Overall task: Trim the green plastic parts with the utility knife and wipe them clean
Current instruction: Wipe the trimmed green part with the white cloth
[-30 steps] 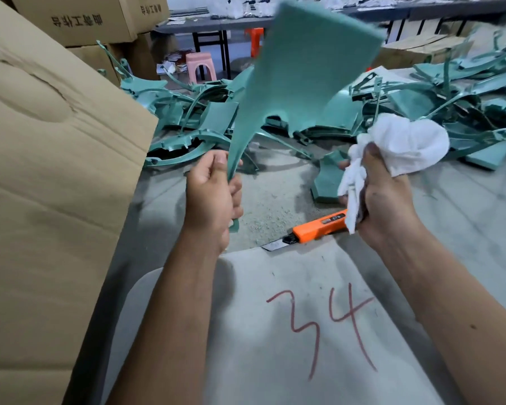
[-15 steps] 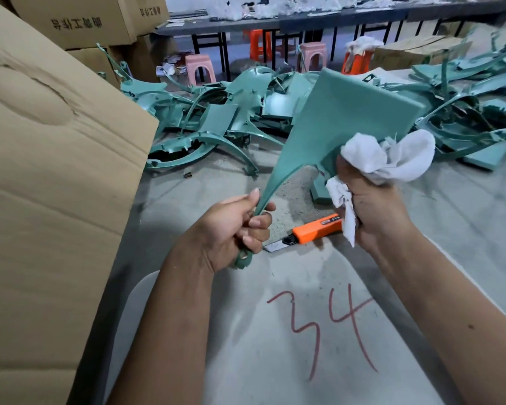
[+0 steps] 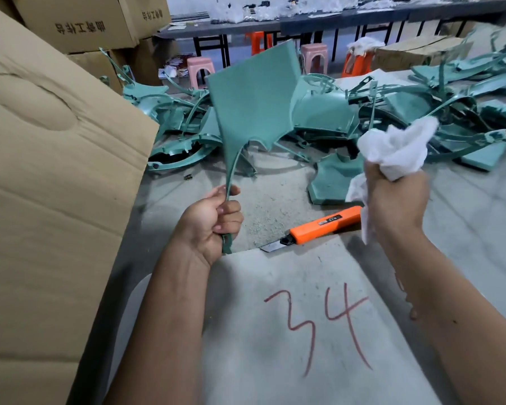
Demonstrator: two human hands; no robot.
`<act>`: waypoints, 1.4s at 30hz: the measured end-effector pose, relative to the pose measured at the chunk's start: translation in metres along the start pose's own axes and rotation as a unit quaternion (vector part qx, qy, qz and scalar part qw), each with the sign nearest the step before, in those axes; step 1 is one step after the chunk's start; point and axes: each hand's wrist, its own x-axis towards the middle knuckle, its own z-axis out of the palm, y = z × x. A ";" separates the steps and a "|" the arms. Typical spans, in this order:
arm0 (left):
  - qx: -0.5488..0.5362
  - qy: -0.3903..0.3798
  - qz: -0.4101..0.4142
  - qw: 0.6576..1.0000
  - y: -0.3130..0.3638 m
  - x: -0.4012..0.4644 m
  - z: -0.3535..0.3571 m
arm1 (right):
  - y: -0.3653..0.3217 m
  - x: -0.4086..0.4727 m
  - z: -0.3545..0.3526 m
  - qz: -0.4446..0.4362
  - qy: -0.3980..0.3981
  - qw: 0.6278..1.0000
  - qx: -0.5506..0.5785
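My left hand (image 3: 214, 220) grips the thin stem of a flat green plastic part (image 3: 253, 103) and holds it upright over the table. My right hand (image 3: 395, 197) clutches a crumpled white cloth (image 3: 398, 150), held apart to the right of the part. The orange utility knife (image 3: 324, 223) lies on the table between my hands, its blade out and pointing left. A heap of other green plastic parts (image 3: 327, 118) covers the far side of the table.
A large cardboard box flap (image 3: 56, 185) stands close on my left. A grey board marked "34" (image 3: 304, 331) lies in front of me. Stacked cartons (image 3: 79, 21), plastic stools (image 3: 199, 68) and a long bench (image 3: 304, 21) stand behind.
The green part swung from leaning right against the cloth to upright, shifted left. My right hand with the cloth came off it and moved right.
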 end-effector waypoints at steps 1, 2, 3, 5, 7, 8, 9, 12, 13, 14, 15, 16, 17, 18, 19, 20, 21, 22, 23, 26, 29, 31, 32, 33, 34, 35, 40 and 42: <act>-0.013 0.005 0.001 1.000 0.001 0.000 -0.001 | 0.004 0.004 -0.002 -0.005 -0.006 0.997 -0.076; -0.020 0.008 0.000 1.000 0.000 -0.001 -0.001 | 0.006 0.005 -0.002 -0.012 -0.008 0.992 -0.123; -0.019 0.009 -0.004 1.000 -0.001 -0.001 -0.001 | 0.008 0.005 -0.002 -0.019 -0.009 0.989 -0.147; -0.008 0.013 -0.012 1.000 -0.004 -0.001 0.001 | 0.008 0.002 0.003 -0.043 -0.011 0.982 -0.185; -0.002 0.016 -0.016 1.000 -0.007 -0.001 0.003 | 0.009 0.003 0.007 -0.071 -0.019 0.970 -0.231; -0.002 0.017 -0.018 1.000 -0.008 -0.001 0.003 | 0.010 0.003 0.008 -0.079 -0.018 0.964 -0.255; -0.003 0.018 -0.019 1.000 -0.008 -0.001 0.004 | 0.010 0.003 0.008 -0.085 -0.013 0.958 -0.273; -0.014 0.022 -0.022 0.999 -0.008 -0.001 0.003 | 0.008 0.000 0.008 -0.095 0.023 0.948 -0.303; -0.019 0.023 -0.024 0.999 -0.008 -0.002 0.004 | 0.006 -0.001 0.008 -0.103 0.036 0.946 -0.304; -0.024 0.024 -0.024 0.999 -0.008 -0.002 0.004 | 0.004 -0.003 0.007 -0.117 0.049 0.946 -0.299; -0.027 0.025 -0.023 0.999 -0.009 -0.002 0.005 | 0.002 -0.006 0.006 -0.140 0.062 0.946 -0.286; -0.030 0.025 -0.021 0.999 -0.009 -0.002 0.006 | -0.001 -0.009 0.005 -0.171 0.075 0.946 -0.264; -0.032 0.025 -0.019 0.999 -0.010 -0.002 0.007 | -0.004 -0.012 0.005 -0.209 0.085 0.944 -0.242; -0.034 0.025 -0.017 0.999 -0.010 -0.003 0.009 | -0.007 -0.016 0.005 -0.249 0.087 0.938 -0.226; -0.034 0.025 -0.016 0.999 -0.011 -0.003 0.010 | -0.009 -0.018 0.006 -0.289 0.076 0.929 -0.218; -0.036 0.025 -0.015 0.999 -0.011 -0.003 0.013 | -0.010 -0.019 0.007 -0.321 0.046 0.922 -0.212; -0.039 0.027 -0.011 0.999 -0.011 -0.004 0.015 | -0.011 -0.020 0.008 -0.338 0.000 0.918 -0.206; -0.042 0.032 -0.004 0.999 -0.012 -0.005 0.017 | -0.011 -0.022 0.008 -0.339 -0.052 0.916 -0.208; -0.044 0.039 0.008 0.998 -0.012 -0.007 0.021 | -0.010 -0.023 0.010 -0.328 -0.102 0.912 -0.225; -0.072 0.055 0.038 0.995 -0.017 -0.010 0.038 | -0.003 -0.025 0.015 -0.308 -0.171 0.876 -0.328; -0.099 0.060 0.067 0.991 -0.020 -0.016 0.069 | -0.007 -0.026 0.015 -0.364 -0.111 0.894 -0.237; -0.080 0.075 0.097 0.989 -0.015 -0.021 0.096 | -0.010 -0.027 0.014 -0.378 -0.071 0.913 -0.132; -0.061 0.084 0.117 0.988 -0.009 -0.023 0.110 | -0.010 -0.029 0.015 -0.378 -0.069 0.918 -0.098; -0.042 0.092 0.140 0.985 0.000 -0.027 0.124 | -0.011 -0.033 0.016 -0.377 -0.076 0.920 -0.075; -0.024 0.098 0.163 0.982 0.010 -0.031 0.135 | -0.012 -0.038 0.018 -0.372 -0.089 0.922 -0.061; -0.012 0.102 0.186 0.977 0.020 -0.036 0.146 | -0.014 -0.042 0.020 -0.361 -0.108 0.925 -0.046; 0.087 0.162 0.384 0.905 0.091 -0.080 0.161 | -0.070 -0.076 0.047 -0.241 -0.266 0.926 0.113; 0.123 0.197 0.467 0.853 0.119 -0.104 0.153 | -0.108 -0.094 0.061 -0.180 -0.351 0.900 0.184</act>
